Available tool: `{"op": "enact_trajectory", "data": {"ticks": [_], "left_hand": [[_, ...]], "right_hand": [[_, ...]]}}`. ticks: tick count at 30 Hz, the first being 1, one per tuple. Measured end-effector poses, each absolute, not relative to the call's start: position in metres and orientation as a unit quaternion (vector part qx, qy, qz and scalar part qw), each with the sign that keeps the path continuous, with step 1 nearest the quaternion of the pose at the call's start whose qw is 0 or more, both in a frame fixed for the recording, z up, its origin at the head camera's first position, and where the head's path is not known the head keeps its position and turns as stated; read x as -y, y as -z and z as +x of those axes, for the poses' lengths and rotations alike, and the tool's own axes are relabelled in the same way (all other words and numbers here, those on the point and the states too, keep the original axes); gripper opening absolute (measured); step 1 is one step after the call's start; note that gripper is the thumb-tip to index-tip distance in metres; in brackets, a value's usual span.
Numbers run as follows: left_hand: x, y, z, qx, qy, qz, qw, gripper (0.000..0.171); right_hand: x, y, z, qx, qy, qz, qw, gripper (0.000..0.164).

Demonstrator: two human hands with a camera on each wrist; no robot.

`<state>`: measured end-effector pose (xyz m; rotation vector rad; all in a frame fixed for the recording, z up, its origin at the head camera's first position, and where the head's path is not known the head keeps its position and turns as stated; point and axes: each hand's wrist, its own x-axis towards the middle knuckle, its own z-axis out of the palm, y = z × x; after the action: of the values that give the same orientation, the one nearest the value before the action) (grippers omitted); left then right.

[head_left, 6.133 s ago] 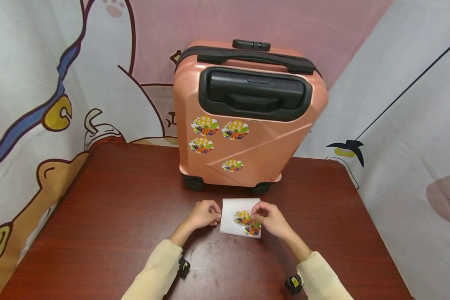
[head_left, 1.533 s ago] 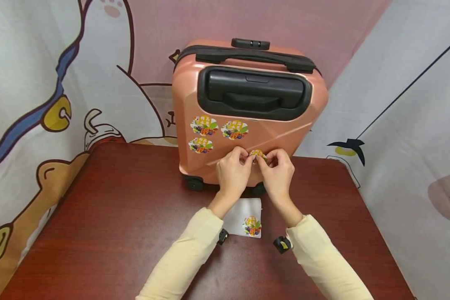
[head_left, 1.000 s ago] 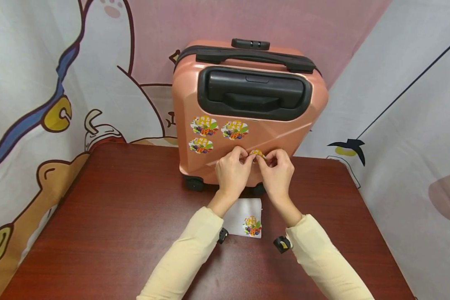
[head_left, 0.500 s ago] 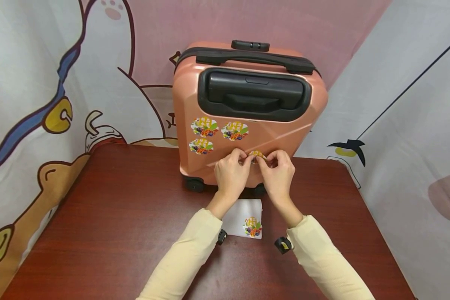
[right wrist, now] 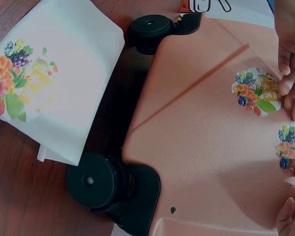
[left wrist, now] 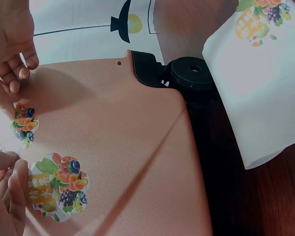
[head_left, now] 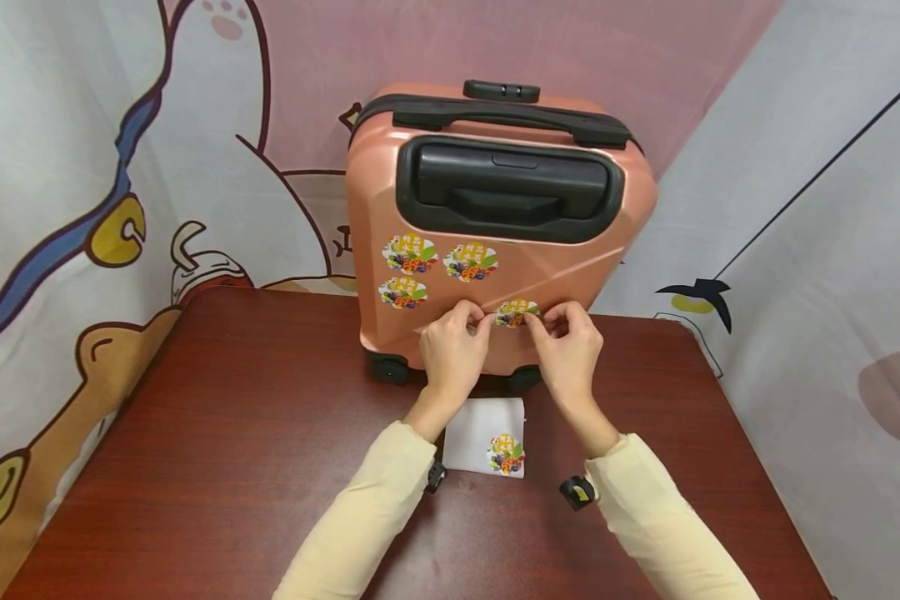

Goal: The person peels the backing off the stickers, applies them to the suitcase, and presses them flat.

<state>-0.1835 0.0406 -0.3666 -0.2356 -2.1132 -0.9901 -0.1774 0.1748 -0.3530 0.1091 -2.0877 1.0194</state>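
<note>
A round fruit sticker lies against the front of a pink suitcase, between my hands. At its left edge, my left hand has thumb and index fingertip together. My right hand lays its thumb on the right side of this sticker; its other fingers are bent, a little off the surface. The left wrist view shows a second sticker beside my left fingers, hidden behind that hand in the head view. Farther up the case are three matching stickers, one of them the upper-left sticker.
White backing paper with one fruit sticker on it lies on the brown table, just in front of the case. Black wheels carry the suitcase. A printed cartoon cloth hangs behind and at both sides.
Earlier both hands were down at the backing paper, which held two stickers; one came off. At the suitcase both hands pinched it. Now they have spread slightly apart, and more of the sticker shows flat.
</note>
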Motion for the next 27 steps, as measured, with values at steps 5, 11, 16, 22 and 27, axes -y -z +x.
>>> {"op": "enact_trajectory", "data": {"ticks": [5, 11, 16, 22, 27], "left_hand": [[-0.037, 0.369, -0.183, 0.82, 0.41, -0.098, 0.387, 0.017], [-0.031, 0.369, -0.182, 0.8, 0.478, -0.154, 0.328, 0.013], [-0.027, 0.369, -0.183, 0.787, 0.535, -0.211, 0.222, 0.012], [-0.024, 0.369, -0.182, 0.788, 0.546, -0.231, 0.167, 0.019], [-0.023, 0.369, -0.183, 0.787, 0.55, -0.226, 0.163, 0.02]], "right_hand": [[-0.18, 0.354, -0.176, 0.824, -0.41, 0.032, 0.389, 0.018], [-0.185, 0.356, -0.174, 0.825, -0.439, 0.041, 0.355, 0.014], [-0.186, 0.356, -0.173, 0.819, -0.489, 0.065, 0.294, 0.011], [-0.18, 0.346, -0.164, 0.798, -0.555, 0.1, 0.212, 0.007], [-0.173, 0.335, -0.155, 0.8, -0.557, 0.109, 0.196, 0.007]]}}
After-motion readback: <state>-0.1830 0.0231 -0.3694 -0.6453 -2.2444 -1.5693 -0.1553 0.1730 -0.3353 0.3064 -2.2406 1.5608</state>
